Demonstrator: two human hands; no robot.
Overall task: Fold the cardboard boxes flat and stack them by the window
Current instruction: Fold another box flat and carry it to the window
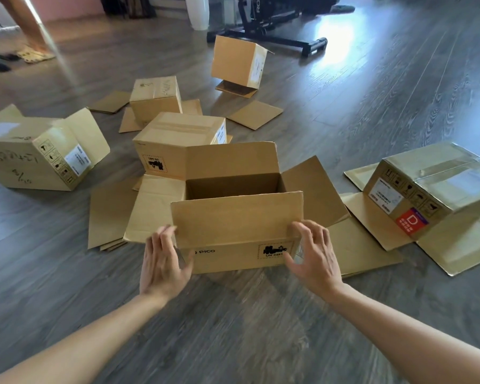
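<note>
Grey wood floor [372, 92] is stretching away toward a bright glare at the back, w/ cardboard boxes sitting scattered all over it. Front and centre, the open box [233, 217] is standing upright, top flaps splayed out, its long axis running left-right across the view. Left hand [164, 261] is closing in on the near-left corner, fingers fairly straight and touching the near flap's edge, not curled round anything. Right hand [316, 259] is coming at the near-right corner, fingers spread and loosely bent, looking just short of a grip. Both hands are about equally near, one per end, so the box is lying straight ahead between them. Next move prob. calls for squeezing or lifting it from both ends. Room is getting tight: loose flat cardboard [108, 214] is lying to the left, a taped box [432, 187] to the right, another box [178, 142] just behind. Bare floor toward the person is looking like the freest side.
</note>
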